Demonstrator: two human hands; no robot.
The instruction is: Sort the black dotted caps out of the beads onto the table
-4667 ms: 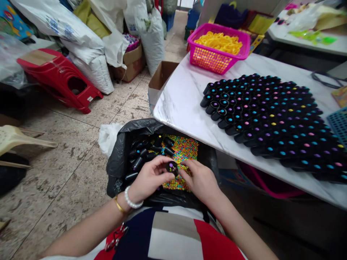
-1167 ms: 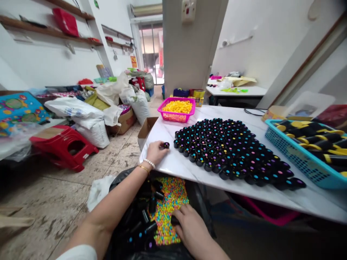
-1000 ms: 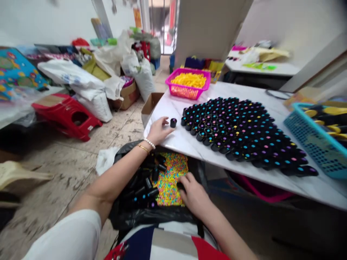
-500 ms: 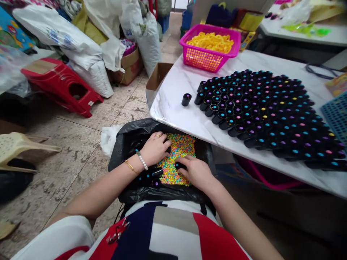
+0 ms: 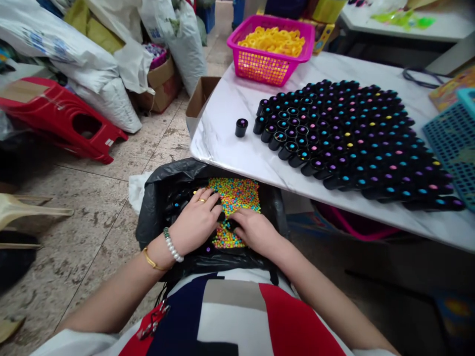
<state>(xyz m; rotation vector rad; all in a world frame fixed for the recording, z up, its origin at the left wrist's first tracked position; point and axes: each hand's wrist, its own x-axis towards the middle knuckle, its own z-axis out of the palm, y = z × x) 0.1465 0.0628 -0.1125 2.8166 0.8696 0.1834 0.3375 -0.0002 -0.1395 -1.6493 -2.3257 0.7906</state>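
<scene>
My left hand curls over the left side of a bin lined with a black plastic bag, its fingers around a black tube that is mostly hidden. Facing it, my right hand grips another small black tube, just above a bed of tiny multicoloured beads. The two tubes are close together between my hands. More black tubes lie in the left part of the bin, some with a coloured dot, partly covered by my left hand.
On the marble-patterned table stand many black tubes with coloured dots, one tube apart, and a pink basket of yellow rings. A blue basket is at right. A red stool and white sacks are at left.
My left hand has come lower and nearer my right hand, covering tubes in the bin. The right hand's tube now sits close to the left fingers. The whole view has shifted slightly.
</scene>
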